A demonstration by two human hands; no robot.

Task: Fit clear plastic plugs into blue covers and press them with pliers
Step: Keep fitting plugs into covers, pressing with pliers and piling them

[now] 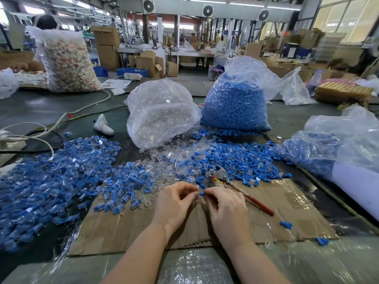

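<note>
My left hand (174, 202) and my right hand (225, 208) meet over the cardboard sheet (127, 228). Between their fingertips sits a small blue cover (201, 194), pinched by my right hand. The left fingers curl toward it and seem to pinch a clear plug, which is too small to make out. Red-handled pliers (235, 185) lie on the cardboard just beyond my right hand, untouched. Loose clear plugs (174, 160) and loose blue covers (235, 160) lie heaped behind the hands. A large heap of assembled blue-and-clear pieces (51, 177) spreads to the left.
A clear bag of plugs (160, 115) and a bag of blue covers (235, 103) stand behind the heaps. Another bag with blue pieces (328, 144) lies at the right. White cables (41, 130) and a white shoe (103, 125) lie at the left. Two stray covers (286, 224) rest on the cardboard.
</note>
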